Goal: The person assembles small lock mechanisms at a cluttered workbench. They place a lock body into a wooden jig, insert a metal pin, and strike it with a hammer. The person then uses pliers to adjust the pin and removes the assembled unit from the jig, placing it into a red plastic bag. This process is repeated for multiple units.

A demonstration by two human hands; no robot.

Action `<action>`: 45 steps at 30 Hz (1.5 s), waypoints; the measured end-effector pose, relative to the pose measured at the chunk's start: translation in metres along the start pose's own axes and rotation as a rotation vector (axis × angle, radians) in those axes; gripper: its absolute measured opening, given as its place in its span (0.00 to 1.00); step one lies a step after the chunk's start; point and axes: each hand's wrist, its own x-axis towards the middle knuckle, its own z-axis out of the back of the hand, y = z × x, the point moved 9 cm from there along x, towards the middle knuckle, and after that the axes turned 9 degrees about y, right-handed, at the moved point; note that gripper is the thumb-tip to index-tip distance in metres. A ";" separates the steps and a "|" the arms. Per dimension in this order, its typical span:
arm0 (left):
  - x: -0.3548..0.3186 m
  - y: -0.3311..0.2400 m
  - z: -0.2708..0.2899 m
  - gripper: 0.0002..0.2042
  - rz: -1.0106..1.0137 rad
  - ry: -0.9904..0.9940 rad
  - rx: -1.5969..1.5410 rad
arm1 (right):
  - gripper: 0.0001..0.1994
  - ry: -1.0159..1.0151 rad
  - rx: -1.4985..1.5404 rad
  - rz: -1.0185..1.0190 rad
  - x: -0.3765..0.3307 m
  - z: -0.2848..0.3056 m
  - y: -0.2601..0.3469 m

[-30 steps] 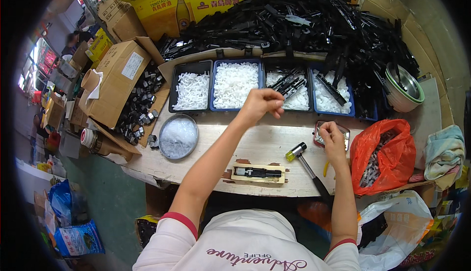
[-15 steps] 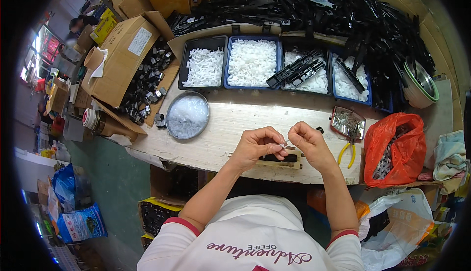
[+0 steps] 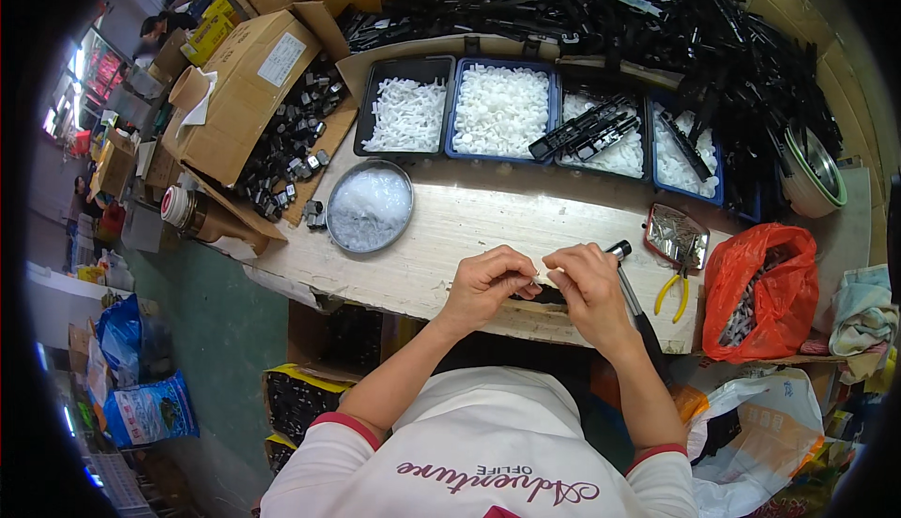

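My left hand (image 3: 488, 283) and my right hand (image 3: 591, 291) meet over the bench's front edge, fingertips almost touching. Thumb and fingers of the left are pinched together; a tiny pale bit shows at their tips, too small to name. The right hand's fingers are curled and closed too, and whatever they hold is hidden. Just below the fingertips lies a dark part (image 3: 540, 298), mostly covered by the hands. Beside my right hand is a hammer (image 3: 627, 283) with a black head and a grey and black handle.
Trays of white plastic pieces (image 3: 502, 110) line the back, before a heap of black parts (image 3: 601, 11). A round tin (image 3: 410, 201) sits left. On the right are yellow-handled pliers (image 3: 671, 297), a small box of metal pins (image 3: 676, 235) and a red bag (image 3: 760, 293).
My right hand has moved slightly left and down, its fingers now bent over toward the left hand. More of the hammer shows beside it. The whole view has shifted a little.
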 end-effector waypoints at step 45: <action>0.247 0.027 -0.150 0.05 -0.104 0.497 1.566 | 0.06 0.075 -0.702 -0.400 -0.029 0.078 -0.152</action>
